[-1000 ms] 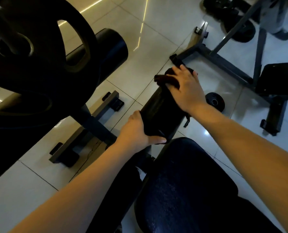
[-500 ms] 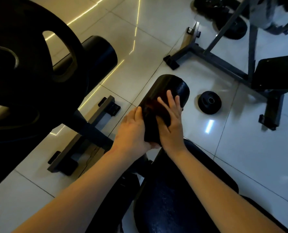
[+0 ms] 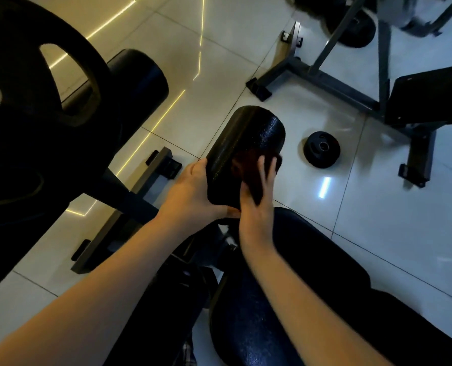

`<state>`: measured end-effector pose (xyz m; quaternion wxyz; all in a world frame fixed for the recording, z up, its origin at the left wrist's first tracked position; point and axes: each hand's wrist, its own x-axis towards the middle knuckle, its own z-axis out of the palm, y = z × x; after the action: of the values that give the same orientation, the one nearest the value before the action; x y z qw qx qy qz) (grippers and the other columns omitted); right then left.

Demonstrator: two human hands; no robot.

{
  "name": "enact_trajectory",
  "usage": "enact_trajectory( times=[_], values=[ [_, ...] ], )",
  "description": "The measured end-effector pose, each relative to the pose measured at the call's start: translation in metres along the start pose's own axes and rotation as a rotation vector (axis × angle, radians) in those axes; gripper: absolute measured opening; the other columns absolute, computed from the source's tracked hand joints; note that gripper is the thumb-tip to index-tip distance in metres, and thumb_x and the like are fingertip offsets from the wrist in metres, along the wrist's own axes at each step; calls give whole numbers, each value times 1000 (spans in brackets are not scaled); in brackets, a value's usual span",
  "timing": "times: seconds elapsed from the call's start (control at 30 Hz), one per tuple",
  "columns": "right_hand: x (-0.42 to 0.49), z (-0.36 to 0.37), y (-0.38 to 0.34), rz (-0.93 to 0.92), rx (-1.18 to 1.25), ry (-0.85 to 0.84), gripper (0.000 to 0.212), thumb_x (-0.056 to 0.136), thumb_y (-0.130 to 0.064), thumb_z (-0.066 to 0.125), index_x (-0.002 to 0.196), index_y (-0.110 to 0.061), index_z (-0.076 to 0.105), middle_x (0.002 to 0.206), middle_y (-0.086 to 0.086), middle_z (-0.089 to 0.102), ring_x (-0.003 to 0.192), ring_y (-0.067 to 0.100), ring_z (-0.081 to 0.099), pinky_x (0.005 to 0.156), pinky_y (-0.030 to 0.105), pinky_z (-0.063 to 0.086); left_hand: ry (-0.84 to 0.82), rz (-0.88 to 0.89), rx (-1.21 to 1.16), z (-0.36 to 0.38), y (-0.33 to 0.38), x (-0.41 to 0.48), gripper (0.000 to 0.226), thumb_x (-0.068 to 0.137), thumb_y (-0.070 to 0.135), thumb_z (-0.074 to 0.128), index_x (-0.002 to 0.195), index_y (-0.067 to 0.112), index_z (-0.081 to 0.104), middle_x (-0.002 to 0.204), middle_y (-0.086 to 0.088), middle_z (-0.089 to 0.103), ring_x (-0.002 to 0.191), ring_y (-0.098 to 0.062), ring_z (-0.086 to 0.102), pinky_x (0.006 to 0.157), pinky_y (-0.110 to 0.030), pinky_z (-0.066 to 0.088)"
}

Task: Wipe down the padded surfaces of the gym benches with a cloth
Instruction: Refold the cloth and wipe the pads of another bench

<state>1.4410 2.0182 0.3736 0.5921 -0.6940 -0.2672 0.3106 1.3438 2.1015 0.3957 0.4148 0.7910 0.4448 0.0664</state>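
Head view:
- Roller pad (image 3: 248, 133) clasped at near left edge by left hand (image 3: 193, 191), with thumb wrapped under end.
- Dark cloth (image 3: 247, 165) pressed on pad's near right side by right hand (image 3: 256, 196). Fingers extended, not clenched, motion-blurred.
- Cloth drawn back from far end within last second, so one full-length pass judged done.
- Seat pad (image 3: 298, 299) just below, not touched by cloth now.

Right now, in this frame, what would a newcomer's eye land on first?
The two bare hands meeting on the black roller pad at centre: the left hand grips its left side while the right hand presses a dark cloth against it. Next, the huge black weight plate looming at upper left, and a small plate lying on the tiled floor to the right.
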Motion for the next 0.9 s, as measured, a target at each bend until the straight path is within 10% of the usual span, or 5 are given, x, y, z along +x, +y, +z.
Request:
enact_trajectory(
  times=[0.2,0.43,0.57,0.7,0.9],
  values=[
    [20,5,3,-70,-51,17,46,90,-52,46,128,-71,30,150,-40,3,147,4,-1,118,56,18,-77,-68,-215,-11,-10,8,88,51,43,90,125,27,47,100,18,55,93,1,55,74,-11,43],
    [111,-18,-13,83,-97,110,79,79,-60,50,149,-43,18,158,3,23,143,25,29,113,52,31,-184,-98,-368,-19,-22,10,78,52,41,79,121,29,45,102,21,56,90,9,55,77,-7,46],
    [67,-10,-12,23,-59,14,63,90,-54,48,145,-54,18,160,-19,3,148,18,12,116,55,25,-401,-148,-267,-32,-12,21,84,66,35,84,135,17,38,114,7,56,101,-5,57,77,-15,49],
    [-6,-6,4,-48,82,-39,65,90,-40,54,143,-54,21,152,-35,-4,146,3,4,111,25,33,-469,22,188,-28,34,36,134,65,44,85,152,29,-16,161,-7,-4,146,-31,15,113,-41,33],
    [44,-19,-1,103,134,-18,55,101,-31,44,146,-51,18,160,-18,-1,144,13,20,103,22,41,-547,-41,494,-12,47,37,161,49,58,87,127,36,-52,147,-14,-46,144,-42,-22,117,-60,8]
  ],
)
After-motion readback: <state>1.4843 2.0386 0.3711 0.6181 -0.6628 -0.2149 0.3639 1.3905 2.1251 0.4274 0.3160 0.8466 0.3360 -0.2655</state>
